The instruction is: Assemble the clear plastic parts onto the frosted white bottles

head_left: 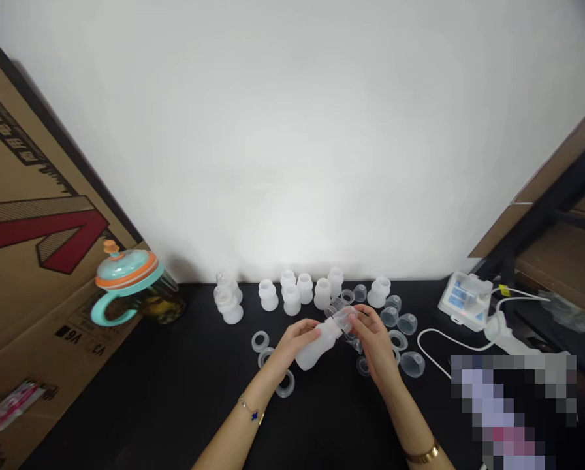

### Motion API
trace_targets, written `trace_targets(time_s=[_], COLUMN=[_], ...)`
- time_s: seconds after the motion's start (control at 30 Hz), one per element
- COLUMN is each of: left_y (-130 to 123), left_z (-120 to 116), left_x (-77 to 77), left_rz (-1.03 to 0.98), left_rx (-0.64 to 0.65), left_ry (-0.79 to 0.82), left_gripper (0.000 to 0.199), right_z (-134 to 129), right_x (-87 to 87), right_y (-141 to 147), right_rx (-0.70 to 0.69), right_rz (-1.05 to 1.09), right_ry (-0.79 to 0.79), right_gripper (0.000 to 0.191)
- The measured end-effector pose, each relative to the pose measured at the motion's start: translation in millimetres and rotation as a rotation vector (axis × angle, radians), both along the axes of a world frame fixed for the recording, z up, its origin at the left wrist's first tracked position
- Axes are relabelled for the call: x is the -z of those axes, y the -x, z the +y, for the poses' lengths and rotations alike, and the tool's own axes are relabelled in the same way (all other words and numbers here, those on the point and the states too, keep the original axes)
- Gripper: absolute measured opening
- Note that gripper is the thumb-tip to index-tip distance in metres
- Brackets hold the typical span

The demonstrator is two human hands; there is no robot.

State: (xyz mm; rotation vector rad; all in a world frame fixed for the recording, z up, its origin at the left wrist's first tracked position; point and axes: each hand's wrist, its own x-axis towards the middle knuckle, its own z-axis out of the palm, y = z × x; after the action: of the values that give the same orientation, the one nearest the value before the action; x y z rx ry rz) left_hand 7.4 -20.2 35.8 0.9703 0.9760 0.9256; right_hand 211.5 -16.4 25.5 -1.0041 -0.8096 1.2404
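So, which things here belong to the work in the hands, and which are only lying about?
In the work:
left hand, holding a frosted white plastic bottle
right hand, on a clear plastic funnel piece at its neck
clear rings, clear cups, white bottles nearby

Lying about:
teal-and-orange lidded cup
white electric unit
cardboard box
pink packet

Milky white bottle (316, 349), black tabletop (126, 391), teal lid (123, 269) banded orange, brown carton (18, 313) with red chevron (42, 232) and black lettering, gold bangle (422, 452), blue charm (254, 415).
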Motion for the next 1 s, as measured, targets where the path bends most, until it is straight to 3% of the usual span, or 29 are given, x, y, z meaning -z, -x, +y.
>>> trace_targets(time_s=[1.0], left_y=[-0.9], left_z=[-1.5], left_x=[-3.0], left_rz=[0.008], left_rx=[0.002], left_ry=[-0.004], left_gripper=[0.051], right_z=[-2.3], right_x=[-1.4], right_y=[-0.2], right_rx=[-0.043], right_rz=[-0.02], right_ry=[-0.002], right_gripper=[0.041])
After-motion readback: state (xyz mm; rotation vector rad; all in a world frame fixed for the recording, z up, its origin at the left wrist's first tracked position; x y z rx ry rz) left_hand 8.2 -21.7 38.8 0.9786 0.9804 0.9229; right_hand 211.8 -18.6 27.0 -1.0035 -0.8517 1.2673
